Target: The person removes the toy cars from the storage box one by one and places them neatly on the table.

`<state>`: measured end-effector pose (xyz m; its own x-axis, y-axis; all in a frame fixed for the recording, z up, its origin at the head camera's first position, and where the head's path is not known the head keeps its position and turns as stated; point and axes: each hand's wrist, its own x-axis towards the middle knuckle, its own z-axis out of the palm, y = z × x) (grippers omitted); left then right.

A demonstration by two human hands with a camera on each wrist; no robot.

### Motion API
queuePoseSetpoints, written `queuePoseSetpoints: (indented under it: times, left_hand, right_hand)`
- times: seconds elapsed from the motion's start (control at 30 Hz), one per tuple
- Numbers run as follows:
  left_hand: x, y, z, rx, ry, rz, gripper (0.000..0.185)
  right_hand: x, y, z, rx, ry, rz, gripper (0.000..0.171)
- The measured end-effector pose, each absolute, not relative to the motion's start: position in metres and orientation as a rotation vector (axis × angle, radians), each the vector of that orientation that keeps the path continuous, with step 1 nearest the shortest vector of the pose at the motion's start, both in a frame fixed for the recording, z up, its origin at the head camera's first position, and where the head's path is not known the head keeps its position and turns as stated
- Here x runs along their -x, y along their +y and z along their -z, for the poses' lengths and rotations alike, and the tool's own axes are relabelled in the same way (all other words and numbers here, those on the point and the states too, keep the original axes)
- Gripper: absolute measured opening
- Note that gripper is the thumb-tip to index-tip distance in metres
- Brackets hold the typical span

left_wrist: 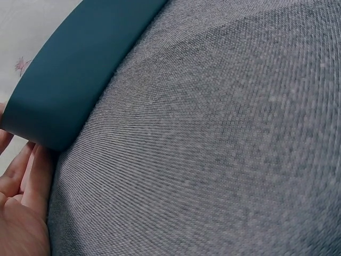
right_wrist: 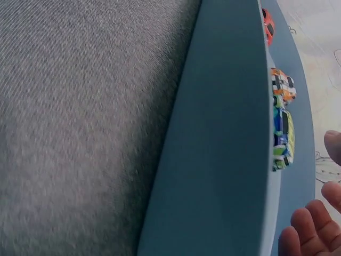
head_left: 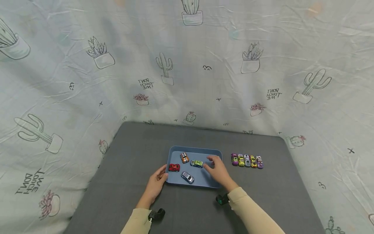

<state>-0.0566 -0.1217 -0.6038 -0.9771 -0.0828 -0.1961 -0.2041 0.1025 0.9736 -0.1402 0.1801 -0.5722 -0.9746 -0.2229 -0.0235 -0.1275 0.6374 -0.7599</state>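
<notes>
A blue tray (head_left: 195,149) lies on the grey table and holds an orange car (head_left: 184,157), a green car (head_left: 196,163), a red car (head_left: 174,167) and a silver car (head_left: 187,177). My right hand (head_left: 211,164) hovers over the tray's right side with relaxed, spread fingers, just right of the green car, holding nothing. My left hand (head_left: 162,174) rests with straight fingers against the tray's front left edge. In the left wrist view my fingers (left_wrist: 21,184) lie at the tray's outer wall (left_wrist: 69,90). The right wrist view shows the tray wall (right_wrist: 224,149), the green car (right_wrist: 283,140) and my fingertips (right_wrist: 314,226).
A row of several toy cars (head_left: 246,160) stands on the grey table (head_left: 131,156) to the right of the tray. A cactus-print cloth (head_left: 187,65) hangs behind and around the table. Small black devices sit at both wrists.
</notes>
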Motion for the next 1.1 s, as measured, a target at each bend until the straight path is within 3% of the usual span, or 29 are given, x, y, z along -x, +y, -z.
queuePoseSetpoints:
  times: [0.6, 1.1]
  left_hand:
    - [0.058, -0.121, 0.603, 0.299, 2.277, -2.023, 0.047]
    - [0.057, -0.119, 0.603, 0.298, 2.253, -2.02, 0.047]
  right_hand:
    - [0.146, 0.166, 0.585, 0.213, 2.683, 1.135, 0.052]
    - [0.145, 0.16, 0.588, 0.216, 2.711, 1.116, 0.041]
